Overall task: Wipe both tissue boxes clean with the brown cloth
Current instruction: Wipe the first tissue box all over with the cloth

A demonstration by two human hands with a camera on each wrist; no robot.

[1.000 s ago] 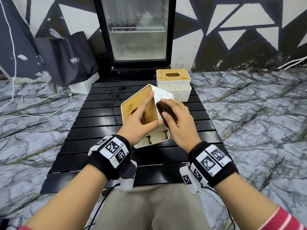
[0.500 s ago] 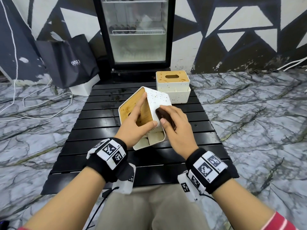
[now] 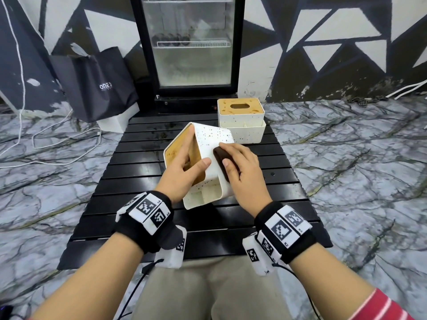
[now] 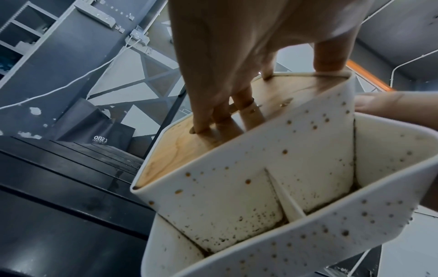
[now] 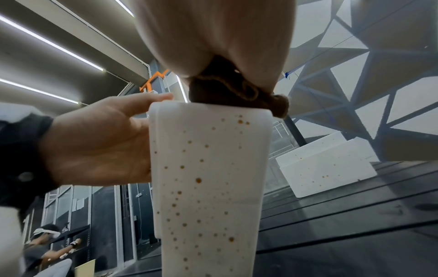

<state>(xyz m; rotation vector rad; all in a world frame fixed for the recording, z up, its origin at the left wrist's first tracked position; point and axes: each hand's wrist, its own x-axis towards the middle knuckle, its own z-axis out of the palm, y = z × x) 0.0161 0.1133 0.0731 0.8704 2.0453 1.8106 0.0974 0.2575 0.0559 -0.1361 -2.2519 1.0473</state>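
Note:
A white tissue box (image 3: 211, 144) with brown speckles and a wooden lid stands tilted on the black slatted table (image 3: 143, 204), lid facing left. My left hand (image 3: 184, 167) grips it, fingers on the lid (image 4: 201, 148), thumb on the speckled side. My right hand (image 3: 240, 167) presses a folded brown cloth (image 3: 220, 160) against the box's right side; the cloth (image 5: 234, 93) shows bunched under the palm in the right wrist view. A second tissue box (image 3: 240, 118) stands upright at the table's far end, untouched. The near box's compartments (image 4: 272, 202) hold dark grime.
A glass-door fridge (image 3: 189, 47) stands behind the table. A dark bag (image 3: 97, 84) leans at the back left, with white cables (image 3: 46, 144) on the marble floor. My knees (image 3: 208, 287) are at the table's near edge.
The box has turned further so its lid faces more to the left. My right hand with the cloth has slid up along the box's right side.

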